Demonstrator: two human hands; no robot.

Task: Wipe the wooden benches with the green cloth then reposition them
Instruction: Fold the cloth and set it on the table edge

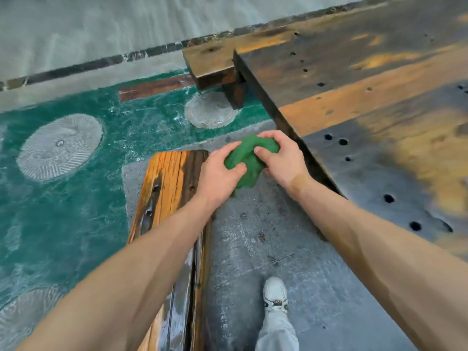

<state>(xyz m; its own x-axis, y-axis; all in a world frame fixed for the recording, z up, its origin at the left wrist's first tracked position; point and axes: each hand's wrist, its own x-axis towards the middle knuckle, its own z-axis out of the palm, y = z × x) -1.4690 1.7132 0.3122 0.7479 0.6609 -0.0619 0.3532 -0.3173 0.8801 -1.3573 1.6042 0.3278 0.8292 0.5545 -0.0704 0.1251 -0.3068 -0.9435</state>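
- Both hands grip the bunched green cloth [244, 160]: left hand [220, 173], right hand [281, 158], held above the floor just past the near bench [172, 198] end.
- Cloth not on wood; wiping and repositioning look outstanding.

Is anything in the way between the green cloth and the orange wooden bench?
Nothing visible. The left hand and right hand hold the bunched green cloth beside the far end of the orange wooden bench, with no object between them.
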